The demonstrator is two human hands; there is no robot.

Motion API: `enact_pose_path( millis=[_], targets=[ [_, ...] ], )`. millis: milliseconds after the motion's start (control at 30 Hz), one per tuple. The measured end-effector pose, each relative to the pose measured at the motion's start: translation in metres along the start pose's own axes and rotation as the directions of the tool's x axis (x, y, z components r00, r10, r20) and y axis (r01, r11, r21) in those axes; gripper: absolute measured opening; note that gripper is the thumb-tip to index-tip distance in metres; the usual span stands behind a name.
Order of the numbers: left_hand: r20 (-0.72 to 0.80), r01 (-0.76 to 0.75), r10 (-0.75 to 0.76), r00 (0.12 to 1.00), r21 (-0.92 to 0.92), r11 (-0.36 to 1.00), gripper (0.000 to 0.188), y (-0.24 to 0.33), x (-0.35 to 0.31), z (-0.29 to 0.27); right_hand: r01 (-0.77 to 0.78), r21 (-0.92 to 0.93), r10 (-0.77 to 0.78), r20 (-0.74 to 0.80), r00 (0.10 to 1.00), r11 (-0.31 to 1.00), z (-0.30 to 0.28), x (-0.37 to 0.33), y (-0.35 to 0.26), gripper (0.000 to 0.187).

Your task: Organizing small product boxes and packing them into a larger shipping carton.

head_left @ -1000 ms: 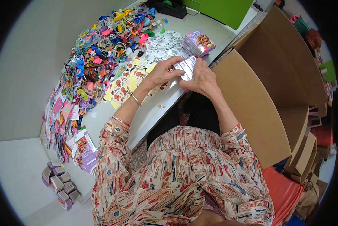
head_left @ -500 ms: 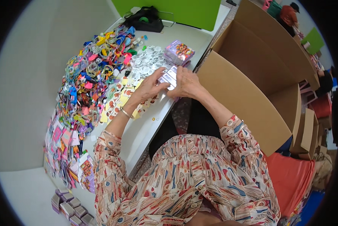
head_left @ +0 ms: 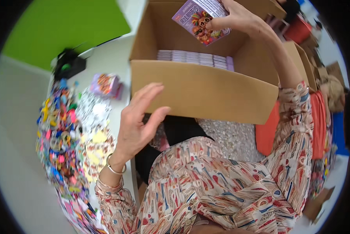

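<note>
Half a second ago both hands worked together at a small packet over the white surface [head_left: 105, 58]; now the right hand [head_left: 237, 17] has carried a purple toy packet [head_left: 200, 19] up over the open cardboard box [head_left: 202, 93], while the left hand [head_left: 138, 121] hangs free with fingers spread, grasping nothing. The right fingers clasp the packet's upper right end. Its long axis tilts from upper left down to lower right, printed face toward the camera, above the row of purple packets [head_left: 194, 58] lining the box.

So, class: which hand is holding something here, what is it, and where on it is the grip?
The right hand holds a small purple packet by its right-hand end, above the open cardboard box. The left hand is open and holds nothing.
</note>
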State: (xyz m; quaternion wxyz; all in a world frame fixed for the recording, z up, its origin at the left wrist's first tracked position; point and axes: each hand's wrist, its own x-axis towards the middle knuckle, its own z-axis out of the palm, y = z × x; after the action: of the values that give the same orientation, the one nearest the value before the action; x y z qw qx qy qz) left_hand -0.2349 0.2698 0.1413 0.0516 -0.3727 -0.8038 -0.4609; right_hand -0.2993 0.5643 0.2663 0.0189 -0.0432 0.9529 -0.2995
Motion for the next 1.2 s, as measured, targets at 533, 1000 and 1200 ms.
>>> enact_pose_path(
  millis=[533, 1000, 1200],
  targets=[
    [0.274, -0.199, 0.096, 0.957, 0.381, 0.903, 0.056, -0.060, 0.100, 0.129, -0.086, -0.436, 0.305, 0.463, 0.832, 0.896, 0.115, 0.046, 0.350, 0.079],
    [0.249, -0.144, 0.028, 0.968, 0.464, 0.874, 0.034, -0.067, 0.099, 0.133, -0.043, -0.435, 0.334, 0.620, 0.710, 0.900, 0.235, -0.004, 0.444, 0.091],
    [0.271, -0.130, -0.014, 0.962, 0.506, 0.853, 0.028, -0.062, 0.103, 0.133, 0.004, -0.364, 0.219, 0.568, 0.793, 0.931, 0.264, -0.010, 0.460, 0.097]
  ],
)
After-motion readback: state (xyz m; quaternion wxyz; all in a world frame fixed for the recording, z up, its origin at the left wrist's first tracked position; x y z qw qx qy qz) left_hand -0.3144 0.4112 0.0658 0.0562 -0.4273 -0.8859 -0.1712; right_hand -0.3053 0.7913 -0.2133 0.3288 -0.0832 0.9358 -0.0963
